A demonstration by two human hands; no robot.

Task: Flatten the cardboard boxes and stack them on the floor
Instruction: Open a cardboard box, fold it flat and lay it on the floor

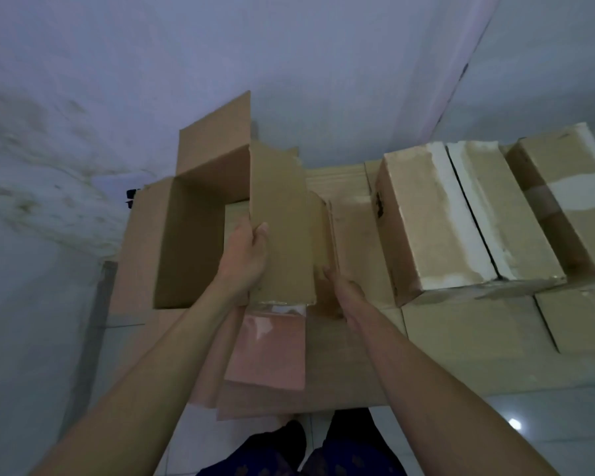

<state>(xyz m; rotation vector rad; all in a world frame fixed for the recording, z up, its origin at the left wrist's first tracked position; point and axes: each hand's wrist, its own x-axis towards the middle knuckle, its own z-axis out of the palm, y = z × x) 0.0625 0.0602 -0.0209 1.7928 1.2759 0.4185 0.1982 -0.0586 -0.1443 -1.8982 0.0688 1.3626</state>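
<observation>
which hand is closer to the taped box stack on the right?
Right. The right hand sits beside the open box, just short of the taped boxes; the left hand grips the box's flap, farther away.

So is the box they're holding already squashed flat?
No, the open box keeps its hollow shape, with the left hand gripping one upright wall.

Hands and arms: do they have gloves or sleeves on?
No gloves and no sleeves show. The left hand and the right hand are bare, and both forearms are uncovered as far as the picture's edge. No rings, watch or bracelets are visible.
</observation>
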